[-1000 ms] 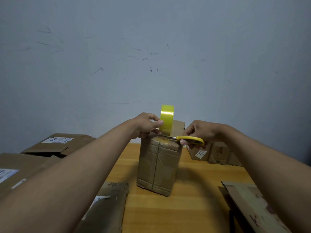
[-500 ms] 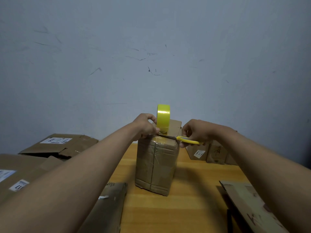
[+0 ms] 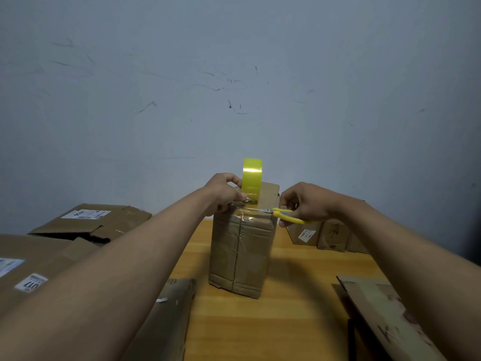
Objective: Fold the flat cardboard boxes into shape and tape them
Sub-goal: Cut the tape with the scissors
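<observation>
The left hand [image 3: 223, 192] is gripping the yellow tape roll [image 3: 252, 180] upright on the folded box [image 3: 240, 250], which is standing on the desk [image 3: 294, 308]. The right hand [image 3: 303, 204] is holding scissors [image 3: 282, 214], blades reaching toward the left fingers. Slack tape could be wrinkling, or the blades nicking those fingers.

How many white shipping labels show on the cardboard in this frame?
4: one on the back-left box, two on the near-left box, one on a small box right of the hands. Others may be hidden.
</observation>
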